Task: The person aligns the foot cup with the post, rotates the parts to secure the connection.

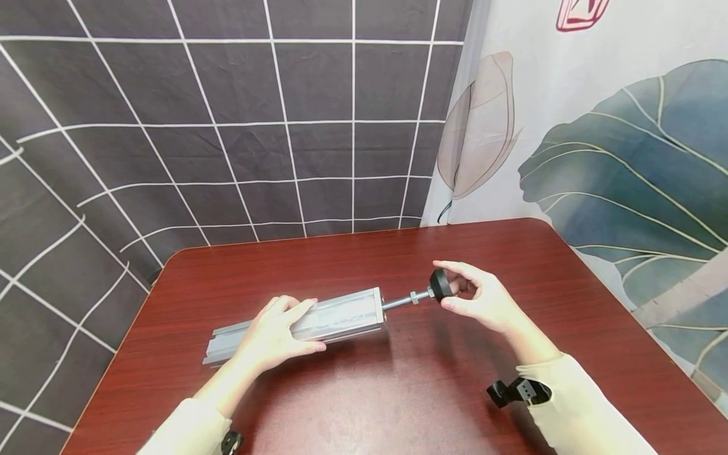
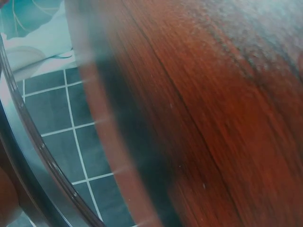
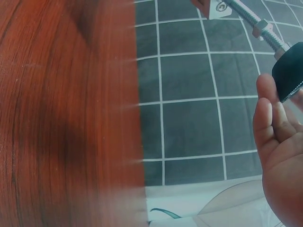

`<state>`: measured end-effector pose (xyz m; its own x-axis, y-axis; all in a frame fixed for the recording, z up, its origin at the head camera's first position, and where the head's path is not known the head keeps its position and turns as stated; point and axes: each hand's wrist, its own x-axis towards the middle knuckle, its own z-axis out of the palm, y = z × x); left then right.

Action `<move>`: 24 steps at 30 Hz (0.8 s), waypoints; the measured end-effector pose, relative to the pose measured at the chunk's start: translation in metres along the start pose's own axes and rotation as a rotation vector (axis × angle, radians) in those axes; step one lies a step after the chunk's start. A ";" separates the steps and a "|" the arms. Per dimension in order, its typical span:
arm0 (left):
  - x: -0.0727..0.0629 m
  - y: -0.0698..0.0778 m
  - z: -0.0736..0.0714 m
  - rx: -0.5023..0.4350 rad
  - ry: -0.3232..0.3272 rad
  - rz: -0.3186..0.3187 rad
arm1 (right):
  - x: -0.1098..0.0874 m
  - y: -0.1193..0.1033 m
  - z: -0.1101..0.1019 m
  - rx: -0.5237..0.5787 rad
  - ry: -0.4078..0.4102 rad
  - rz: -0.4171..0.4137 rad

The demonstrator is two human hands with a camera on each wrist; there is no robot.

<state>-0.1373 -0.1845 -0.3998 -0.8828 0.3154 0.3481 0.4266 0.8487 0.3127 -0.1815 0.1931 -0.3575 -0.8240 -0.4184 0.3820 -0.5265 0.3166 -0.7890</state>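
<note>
My left hand (image 1: pixel 279 335) grips a silver aluminium profile (image 1: pixel 341 313) around its middle, with the thumb along the near side and fingers over the top. The profile slants over the table. From its right end plate (image 3: pixel 218 8) sticks out a levelling foot with a threaded rod (image 1: pixel 398 304), a hex nut (image 3: pixel 260 29) partway along it and a round black base (image 1: pixel 440 285). My right hand (image 1: pixel 483 300) pinches the rim of that base between thumb and fingers. In the left wrist view only a strip of the profile (image 2: pixel 35 163) shows at the left edge.
Beneath the profile lies a reddish-brown wooden table (image 1: pixel 352 404) with rounded far corners. A dark grid-patterned cloth (image 1: pixel 318 82) hangs behind it, and a white leaf-print curtain (image 1: pixel 529 38) hangs at the right. Small black cameras (image 1: pixel 520 390) are strapped at both wrists.
</note>
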 end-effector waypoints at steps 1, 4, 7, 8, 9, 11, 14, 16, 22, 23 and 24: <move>0.000 0.000 0.000 0.000 0.002 0.002 | 0.000 0.000 0.000 -0.002 0.003 0.001; 0.000 0.000 0.000 0.000 0.008 0.004 | 0.000 -0.001 0.001 -0.012 0.011 0.004; -0.001 0.001 0.000 -0.001 0.009 0.002 | 0.000 -0.001 0.001 -0.020 0.024 0.010; -0.001 0.001 0.000 -0.001 0.009 0.002 | -0.001 -0.001 0.001 -0.020 0.028 0.013; -0.001 0.001 0.000 -0.003 0.009 0.002 | -0.001 -0.002 0.002 -0.019 0.033 0.016; -0.001 0.002 -0.001 -0.009 0.010 0.003 | -0.001 -0.002 0.002 -0.016 0.042 0.021; -0.002 0.003 -0.001 -0.011 0.009 0.001 | -0.001 -0.002 0.003 -0.031 0.059 0.021; -0.002 0.003 -0.001 -0.014 0.007 0.002 | -0.002 -0.002 0.004 -0.045 0.073 0.015; -0.002 0.003 0.001 -0.013 0.005 0.009 | -0.001 -0.005 0.005 -0.016 0.095 -0.017; -0.002 0.003 0.001 -0.011 0.005 0.008 | -0.001 -0.006 0.005 -0.007 0.097 -0.020; -0.002 0.003 0.001 -0.010 0.005 0.009 | -0.001 -0.007 0.005 0.003 0.098 -0.021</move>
<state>-0.1346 -0.1820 -0.4003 -0.8780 0.3207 0.3555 0.4364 0.8414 0.3188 -0.1755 0.1869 -0.3552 -0.8293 -0.3393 0.4441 -0.5438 0.3063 -0.7814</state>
